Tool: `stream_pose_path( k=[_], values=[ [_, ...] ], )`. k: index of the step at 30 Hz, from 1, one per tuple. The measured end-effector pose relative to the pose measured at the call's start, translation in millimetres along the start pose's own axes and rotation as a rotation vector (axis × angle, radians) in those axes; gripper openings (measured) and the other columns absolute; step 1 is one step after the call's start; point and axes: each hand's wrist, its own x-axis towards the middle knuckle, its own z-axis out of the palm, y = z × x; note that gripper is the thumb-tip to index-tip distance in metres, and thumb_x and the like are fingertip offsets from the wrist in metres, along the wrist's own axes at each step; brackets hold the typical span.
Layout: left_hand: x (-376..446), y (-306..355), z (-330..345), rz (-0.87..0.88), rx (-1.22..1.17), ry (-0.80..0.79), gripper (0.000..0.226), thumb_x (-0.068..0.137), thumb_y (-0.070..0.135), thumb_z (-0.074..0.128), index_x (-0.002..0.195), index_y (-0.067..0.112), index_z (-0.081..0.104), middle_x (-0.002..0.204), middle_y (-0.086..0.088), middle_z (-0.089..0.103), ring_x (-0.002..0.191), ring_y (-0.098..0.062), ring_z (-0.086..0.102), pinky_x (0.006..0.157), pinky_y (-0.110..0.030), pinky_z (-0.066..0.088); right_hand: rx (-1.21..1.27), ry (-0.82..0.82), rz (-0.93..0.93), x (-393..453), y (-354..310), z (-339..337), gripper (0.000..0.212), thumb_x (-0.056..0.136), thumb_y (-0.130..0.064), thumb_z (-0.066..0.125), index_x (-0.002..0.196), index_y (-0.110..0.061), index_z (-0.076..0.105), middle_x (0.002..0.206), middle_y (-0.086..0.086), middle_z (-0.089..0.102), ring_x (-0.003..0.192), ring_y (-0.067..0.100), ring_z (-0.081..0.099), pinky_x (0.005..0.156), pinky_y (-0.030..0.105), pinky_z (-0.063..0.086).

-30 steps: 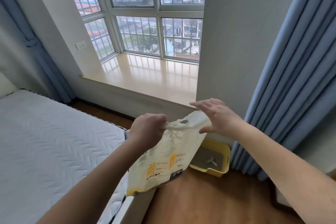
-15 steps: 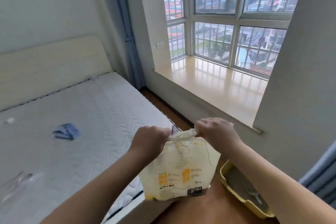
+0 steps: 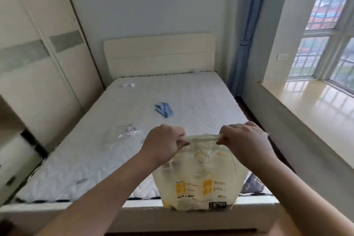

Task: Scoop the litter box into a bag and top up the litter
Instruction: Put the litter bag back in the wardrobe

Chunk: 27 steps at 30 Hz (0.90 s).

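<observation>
Both hands hold up a pale, crinkled litter bag [image 3: 199, 180] by its top edge, above the foot of the bed [image 3: 134, 120]. The left hand [image 3: 162, 142] and the right hand [image 3: 247, 141] have their fingers curled and clamped on the stretched top strip, one at each end. The bag hangs below the fingers, soft and thin, with yellow squares and dark print. Beyond the fingers lies a white quilted mattress with a folded blue cloth [image 3: 164, 109] and a clear plastic wrapper [image 3: 127, 132]. To the right of the fingers runs a glossy windowsill [image 3: 314, 105].
</observation>
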Motion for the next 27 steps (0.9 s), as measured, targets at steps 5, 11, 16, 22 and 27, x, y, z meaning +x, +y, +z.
stream_pose_path(
  k=[5, 11, 16, 22, 27],
  values=[
    [-57.8, -100.8, -47.0, -0.178, 0.036, -0.050, 0.039, 0.087, 0.047, 0.065, 0.065, 0.019, 0.049, 0.070, 0.001, 0.058, 0.067, -0.020, 0.053, 0.058, -0.030, 0.041, 0.011, -0.064, -0.115, 59.9, -105.0, 13.3, 0.024, 0.094, -0.051, 0.046, 0.097, -0.033, 0.061, 0.087, -0.017, 0.064, 0.080, 0.006, 0.060, 0.063, 0.024, 0.040],
    [-135.8, -211.6, -114.4, -0.303, 0.092, -0.029, 0.043, 0.089, 0.047, 0.063, 0.062, 0.025, 0.038, 0.061, 0.009, 0.042, 0.064, -0.015, 0.045, 0.058, -0.030, 0.031, 0.018, -0.079, -0.278, 123.2, -244.5, 27.2, 0.025, 0.093, -0.054, 0.047, 0.100, -0.036, 0.062, 0.089, -0.016, 0.065, 0.080, 0.006, 0.060, 0.063, 0.024, 0.033],
    [-192.1, -287.8, -163.6, -0.383, 0.186, 0.022, 0.047, 0.090, 0.046, 0.061, 0.062, 0.023, 0.031, 0.057, 0.008, 0.037, 0.064, -0.018, 0.042, 0.057, -0.031, 0.026, 0.086, -0.076, -0.346, 165.4, -348.8, 39.9, 0.023, 0.092, -0.052, 0.052, 0.099, -0.034, 0.065, 0.075, -0.014, 0.050, 0.070, 0.010, 0.049, 0.056, 0.025, 0.030],
    [-258.2, -364.8, -206.1, -0.482, 0.365, 0.053, 0.034, 0.093, 0.049, 0.055, 0.089, 0.015, 0.056, 0.075, 0.001, 0.061, 0.079, -0.024, 0.059, 0.070, -0.034, 0.047, 0.231, -0.091, -0.482, 210.5, -459.4, 60.8, 0.025, 0.090, -0.051, 0.055, 0.100, -0.031, 0.066, 0.087, -0.012, 0.066, 0.075, 0.012, 0.056, 0.055, 0.024, 0.029],
    [-298.6, -424.2, -225.0, -0.594, 0.443, 0.084, 0.035, 0.093, 0.050, 0.054, 0.093, 0.016, 0.065, 0.078, -0.001, 0.067, 0.077, -0.023, 0.062, 0.059, -0.032, 0.036, 0.300, -0.102, -0.643, 248.4, -535.1, 79.3, 0.025, 0.092, -0.051, 0.052, 0.102, -0.032, 0.066, 0.090, -0.011, 0.066, 0.076, 0.012, 0.056, 0.053, 0.021, 0.027]
  ],
)
